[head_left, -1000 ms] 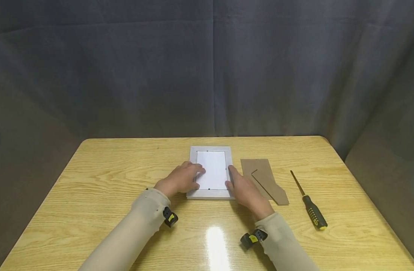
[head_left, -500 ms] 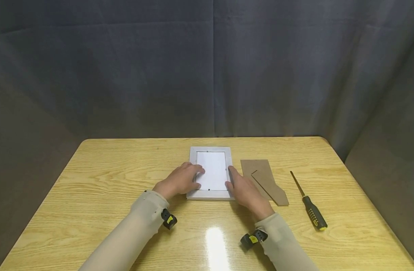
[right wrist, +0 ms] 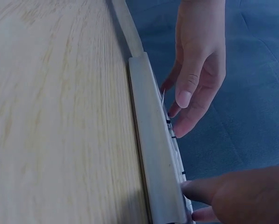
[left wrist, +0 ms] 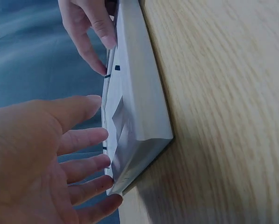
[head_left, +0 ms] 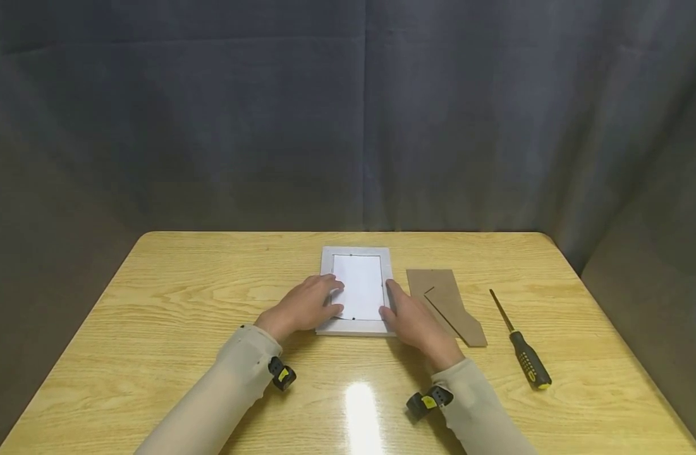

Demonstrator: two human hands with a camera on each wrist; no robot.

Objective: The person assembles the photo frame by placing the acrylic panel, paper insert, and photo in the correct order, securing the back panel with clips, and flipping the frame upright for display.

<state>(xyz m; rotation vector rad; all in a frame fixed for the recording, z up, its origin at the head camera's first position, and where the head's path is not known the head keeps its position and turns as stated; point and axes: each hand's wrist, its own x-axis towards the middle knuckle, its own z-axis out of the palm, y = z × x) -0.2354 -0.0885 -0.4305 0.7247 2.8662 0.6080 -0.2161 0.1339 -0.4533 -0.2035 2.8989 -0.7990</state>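
A pale grey, rectangular picture frame point(head_left: 357, 327) lies flat near the middle of a light wood-grain desk point(head_left: 171, 328), a smooth white rectangular sheet point(head_left: 359, 284) showing in its recess. Small black tabs point(left wrist: 118, 68) stand along the recess edges. In the left wrist view a corner of the sheet rises from the frame in a bent flap.

The left hand point(head_left: 305, 303) is over the frame's left side — its grip is released, fingers fairly straight and spread, thumb apart from them near the lifted corner. The right hand point(head_left: 414, 320) is at the frame's right side, thumb and forefinger set apart at the border; its grip is released too.

Just right of that hand lies a flat brown fibreboard backing panel point(head_left: 440, 285) with an angled leg, partly covered by the hand. Farther right is a screwdriver point(head_left: 530, 360) with a black and yellow handle and a slim dark shaft, its tip pointing toward the far edge.

Beige sleeves point(head_left: 202, 395) cover both forearms, each with a black and yellow wrist device point(head_left: 282, 375). A dark grey curtain point(head_left: 239, 126) hangs behind the desk.
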